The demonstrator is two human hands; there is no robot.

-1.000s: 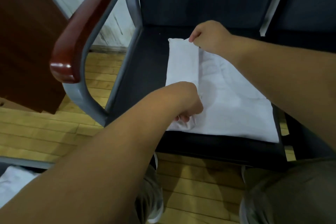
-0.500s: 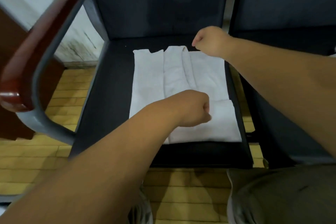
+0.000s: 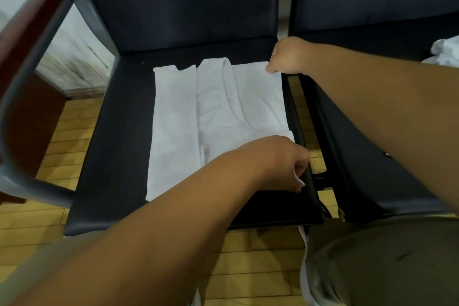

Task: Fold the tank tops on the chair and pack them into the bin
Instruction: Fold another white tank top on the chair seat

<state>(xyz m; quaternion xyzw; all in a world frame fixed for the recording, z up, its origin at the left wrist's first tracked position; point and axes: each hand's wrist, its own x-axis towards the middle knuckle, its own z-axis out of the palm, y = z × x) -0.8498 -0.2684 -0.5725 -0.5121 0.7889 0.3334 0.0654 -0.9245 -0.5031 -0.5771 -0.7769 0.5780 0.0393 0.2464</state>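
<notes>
- Head view, the tank top: the white tank top [image 3: 218, 117] lies flat on the dark seat of the chair [image 3: 119, 131], straps toward the backrest. Lengthwise creases run down its middle, so judge it as partly folded rather than finished.
- Head view, your left hand: your left hand [image 3: 280, 164] is at the near right corner of the tank top, by the seat's right edge. Its fingers are curled and pinch the cloth there, with a bit of white showing under the fingertips.
- Head view, your right hand: your right hand [image 3: 288, 56] is at the far right corner, close to the backrest. Its fingers are curled down and pinch the top edge of the cloth.
- What has changed: a second ago both hands were on the left part of the tank top. Half a second ago they were near its middle. Now they have crossed to the right edge, and the left side lies flat with nobody holding it.
- What that means: the left side looks done, and you are probably set to bring the right side over toward the middle. Keep both corners level as you carry them, or the edge will land crooked.
- Also in view: a wooden armrest [image 3: 27, 40] is on the left, and more white cloth [image 3: 444, 53] sits on the next seat to the right, likely further tops waiting.
- The bin does not show here, so packing has yet to come for this one.
</notes>
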